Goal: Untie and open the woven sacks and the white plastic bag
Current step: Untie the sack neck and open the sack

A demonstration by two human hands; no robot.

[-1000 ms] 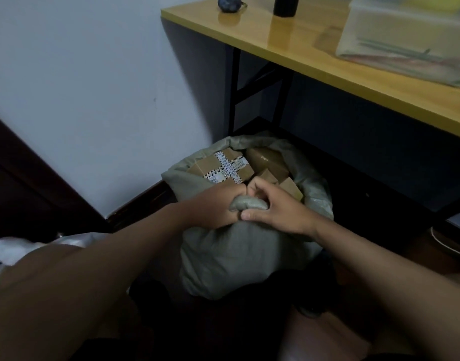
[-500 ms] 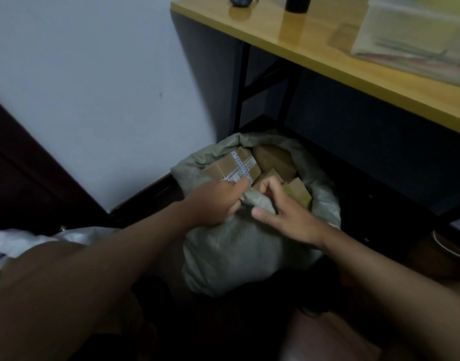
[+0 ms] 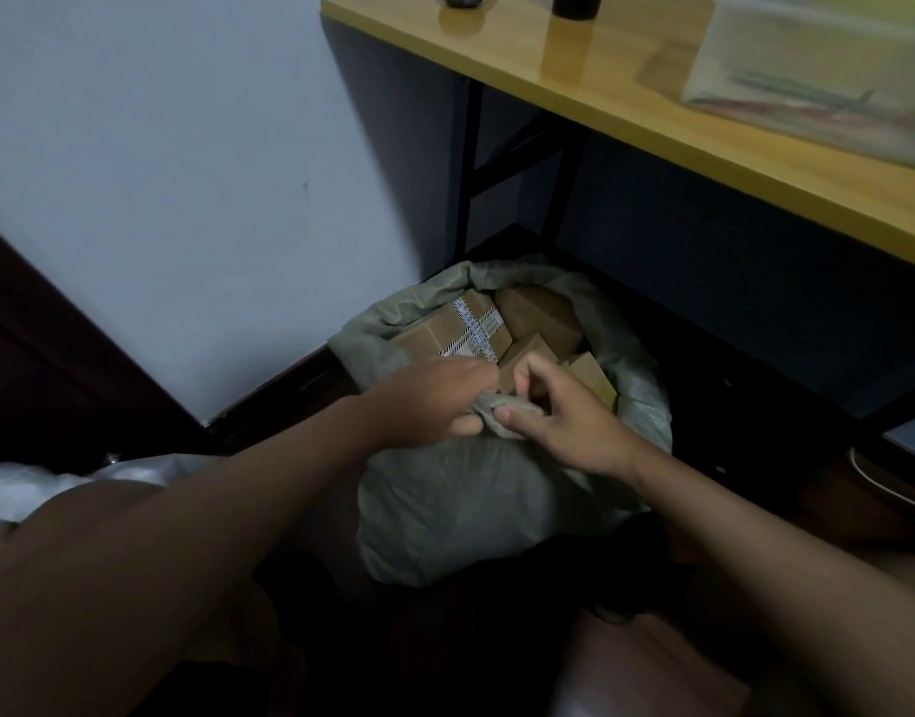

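Both hands' fingers pinching woven sack near rim, mouth open; wall just behind

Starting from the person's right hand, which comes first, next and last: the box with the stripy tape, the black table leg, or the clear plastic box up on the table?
From the right hand:
1. The taped cardboard box, just up-left inside the open woven sack.
2. The black table leg, farther back beside the wall.
3. The clear plastic box, far up-right on the yellow table.

Probably a home room, yellow desk, skirting board, door
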